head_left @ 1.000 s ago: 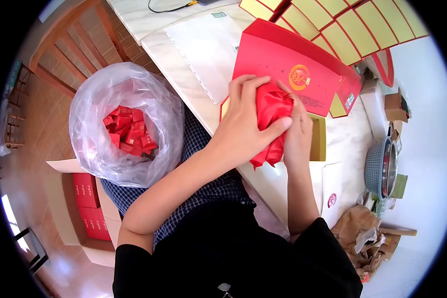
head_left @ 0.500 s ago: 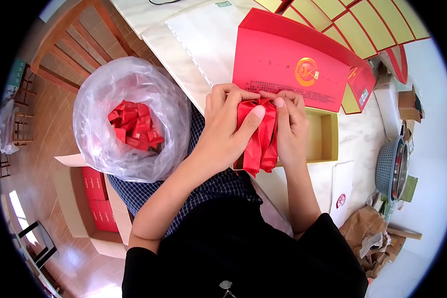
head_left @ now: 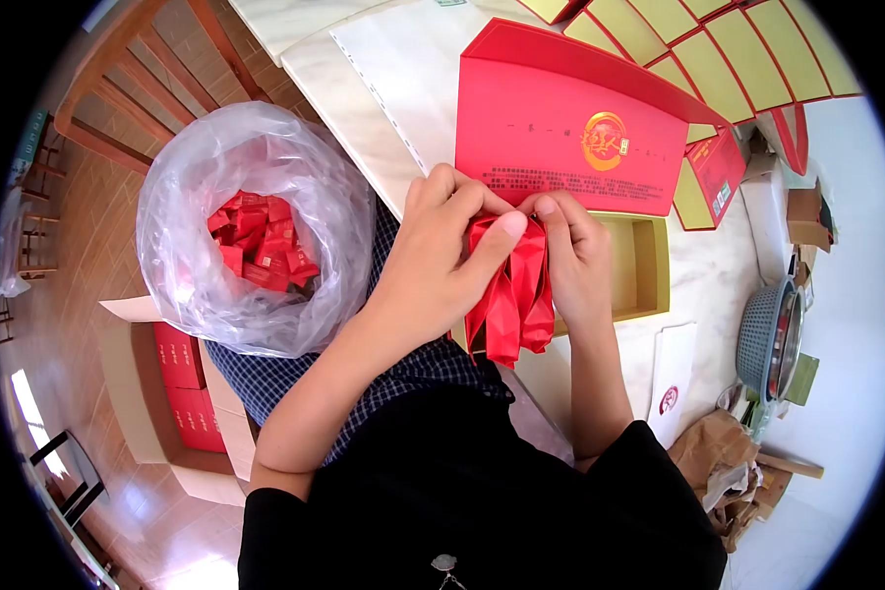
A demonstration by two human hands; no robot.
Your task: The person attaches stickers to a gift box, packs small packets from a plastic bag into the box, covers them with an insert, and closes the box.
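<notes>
My left hand [head_left: 447,261] and my right hand [head_left: 572,251] are closed at the top of a bunch of glossy red packets [head_left: 511,300], their fingertips meeting there. The packets hang down between my hands in long creased folds; where one ends and another begins I cannot make out. Just behind them stands an open gift box with a red printed lid [head_left: 570,128] bearing a gold round emblem. Its yellow tray [head_left: 641,265] is partly hidden by my right hand. To the left, a clear plastic bag [head_left: 177,236] holds many small red packets [head_left: 264,241].
A carton [head_left: 133,393] with red boxes stands on the floor at left, near a wooden chair [head_left: 118,84]. Rows of yellow box trays [head_left: 713,64] fill the table's far right. A white folded sheet [head_left: 672,379], grey basket [head_left: 757,324] and brown paper [head_left: 718,452] lie at right.
The lower ends of the red packets hang slightly lower, and the fingers of both hands have drawn closer together at the top. The whole view has shifted slightly.
</notes>
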